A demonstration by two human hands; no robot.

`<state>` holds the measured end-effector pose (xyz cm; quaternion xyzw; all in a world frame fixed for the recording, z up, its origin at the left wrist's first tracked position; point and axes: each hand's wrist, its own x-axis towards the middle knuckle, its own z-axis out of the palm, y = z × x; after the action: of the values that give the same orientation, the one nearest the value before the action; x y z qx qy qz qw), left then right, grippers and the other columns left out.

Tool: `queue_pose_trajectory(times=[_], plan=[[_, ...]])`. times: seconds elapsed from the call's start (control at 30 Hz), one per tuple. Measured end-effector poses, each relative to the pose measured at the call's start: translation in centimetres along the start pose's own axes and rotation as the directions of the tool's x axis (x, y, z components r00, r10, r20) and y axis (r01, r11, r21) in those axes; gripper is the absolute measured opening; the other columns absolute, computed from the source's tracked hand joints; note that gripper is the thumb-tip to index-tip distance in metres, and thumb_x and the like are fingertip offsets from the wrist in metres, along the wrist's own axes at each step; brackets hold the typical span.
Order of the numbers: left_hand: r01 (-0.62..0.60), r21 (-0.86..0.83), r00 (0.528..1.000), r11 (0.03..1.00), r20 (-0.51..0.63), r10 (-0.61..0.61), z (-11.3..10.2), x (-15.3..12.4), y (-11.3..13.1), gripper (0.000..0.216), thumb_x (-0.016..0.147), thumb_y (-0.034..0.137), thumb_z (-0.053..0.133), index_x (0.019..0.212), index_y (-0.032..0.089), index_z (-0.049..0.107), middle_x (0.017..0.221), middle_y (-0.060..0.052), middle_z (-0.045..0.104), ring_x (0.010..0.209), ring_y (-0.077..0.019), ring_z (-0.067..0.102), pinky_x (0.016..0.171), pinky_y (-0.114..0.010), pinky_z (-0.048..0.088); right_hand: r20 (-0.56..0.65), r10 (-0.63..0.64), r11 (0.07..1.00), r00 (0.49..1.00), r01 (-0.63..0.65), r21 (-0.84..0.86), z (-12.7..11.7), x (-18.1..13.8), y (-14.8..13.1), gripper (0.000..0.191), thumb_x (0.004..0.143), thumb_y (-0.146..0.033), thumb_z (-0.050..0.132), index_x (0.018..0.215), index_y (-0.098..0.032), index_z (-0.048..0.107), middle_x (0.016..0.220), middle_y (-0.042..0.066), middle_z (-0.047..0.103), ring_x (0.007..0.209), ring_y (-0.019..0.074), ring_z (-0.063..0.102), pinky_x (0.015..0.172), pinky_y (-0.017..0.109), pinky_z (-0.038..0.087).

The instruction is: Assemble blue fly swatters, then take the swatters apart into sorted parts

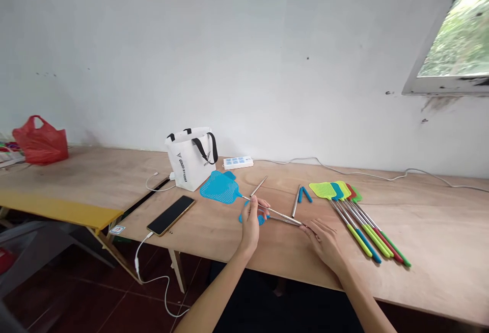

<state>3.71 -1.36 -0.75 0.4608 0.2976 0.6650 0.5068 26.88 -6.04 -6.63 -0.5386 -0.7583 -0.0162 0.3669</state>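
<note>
My left hand (251, 223) is closed in a pinch around the thin metal rod of a blue fly swatter (219, 188), whose head points left. My right hand (324, 239) pinches the far end of that rod, low over the table; no coloured grip shows there. Under my left hand lies another blue swatter head (259, 219), partly hidden by the fingers. A loose metal tube (259, 185) rests behind my left hand. Another metal tube (296, 201) lies behind the rod's right end, beside two short blue handle sleeves (305, 194).
Several coloured fly swatters (353, 221) lie fanned at the right. On the left are a phone (171, 215) with a white cable and a white bag (187, 162) with black handles. A power strip (237, 162) sits near the wall. A red plastic bag (42, 142) stands far left.
</note>
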Motion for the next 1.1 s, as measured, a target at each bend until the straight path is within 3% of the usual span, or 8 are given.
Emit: queue_pose_trajectory(times=[0.23,0.33,0.43,0.6,0.73,0.87,0.93,1.1], plan=[[0.097,-0.071,0.995,0.993,0.029,-0.095,1.4,-1.0,-1.2,0.058,0.085,0.072,0.061,0.071,0.016,0.058,0.080,-0.009,0.066,0.057,-0.0143,0.058,0.049,-0.025,0.040,0.102,0.045,0.998,0.994,-0.049,0.038,-0.6,-0.3,-1.1,0.035,0.104,-0.046,0.040,0.113,-0.028,0.068,0.092,0.004,0.076,0.080,0.0213,0.072,0.069,0.030,0.051],[0.094,-0.092,0.995,0.991,0.031,-0.092,1.4,-1.1,-1.6,0.057,0.088,0.071,0.059,0.071,0.017,0.056,0.076,-0.007,0.065,0.065,-0.0169,0.061,0.056,-0.026,0.044,0.121,0.028,0.999,0.992,-0.033,0.042,-0.3,-0.1,-1.3,0.038,0.105,-0.048,0.037,0.109,-0.028,0.068,0.090,0.005,0.076,0.080,0.0229,0.072,0.066,0.030,0.051],[0.047,-0.142,0.998,0.989,-0.036,-0.053,1.3,-1.0,-1.7,0.058,0.088,0.073,0.056,0.068,0.019,0.050,0.067,-0.003,0.059,0.070,-0.0185,0.062,0.069,-0.030,0.049,0.114,0.002,1.000,0.993,-0.002,0.004,0.3,0.3,-1.7,0.040,0.105,-0.048,0.034,0.100,-0.026,0.067,0.085,0.005,0.075,0.077,0.0237,0.073,0.063,0.029,0.048],[-0.010,-0.247,0.997,0.969,-0.080,-0.010,0.9,-0.7,-0.4,0.057,0.090,0.071,0.057,0.067,0.021,0.042,0.056,0.002,0.048,0.065,-0.0174,0.057,0.076,-0.033,0.050,0.099,-0.065,0.994,0.993,0.073,-0.078,0.5,0.7,-2.5,0.038,0.106,-0.045,0.036,0.091,-0.026,0.065,0.071,0.002,0.070,0.064,0.0202,0.068,0.057,0.027,0.040],[-0.127,-0.352,0.985,0.927,-0.158,0.075,-1.4,1.2,2.6,0.054,0.089,0.064,0.065,0.066,0.021,0.042,0.055,0.004,0.041,0.058,-0.0147,0.050,0.070,-0.031,0.049,0.055,-0.038,0.991,0.998,0.044,-0.127,-1.6,0.7,-0.7,0.037,0.104,-0.047,0.040,0.089,-0.027,0.068,0.075,0.003,0.073,0.069,0.0210,0.070,0.059,0.027,0.043],[-0.294,-0.415,0.922,0.861,-0.362,0.141,-5.4,3.9,6.1,0.050,0.093,0.055,0.064,0.065,0.020,0.041,0.054,0.006,0.034,0.052,-0.0126,0.041,0.061,-0.027,0.046,-0.017,-0.006,0.994,1.000,0.004,-0.112,-4.1,0.2,3.0,0.040,0.102,-0.048,0.039,0.092,-0.028,0.071,0.095,0.006,0.077,0.082,0.0228,0.073,0.066,0.030,0.051],[-0.277,-0.427,0.924,0.861,-0.366,0.116,-6.7,4.7,7.1,0.047,0.097,0.050,0.060,0.065,0.020,0.042,0.055,0.005,0.034,0.053,-0.0126,0.040,0.061,-0.027,0.045,-0.011,0.012,0.995,1.000,-0.013,-0.099,-4.5,-0.3,4.3,0.038,0.101,-0.048,0.040,0.096,-0.029,0.073,0.101,0.006,0.078,0.087,0.0236,0.074,0.070,0.031,0.054],[-0.258,-0.505,0.933,0.824,-0.353,0.076,-6.4,4.6,7.1,0.044,0.102,0.045,0.052,0.067,0.018,0.045,0.056,0.005,0.033,0.049,-0.0110,0.034,0.054,-0.024,0.039,-0.013,0.068,0.990,0.998,-0.069,-0.120,-4.1,-1.1,5.1,0.037,0.099,-0.052,0.042,0.095,-0.030,0.073,0.102,0.003,0.078,0.086,0.0257,0.075,0.068,0.033,0.056]])
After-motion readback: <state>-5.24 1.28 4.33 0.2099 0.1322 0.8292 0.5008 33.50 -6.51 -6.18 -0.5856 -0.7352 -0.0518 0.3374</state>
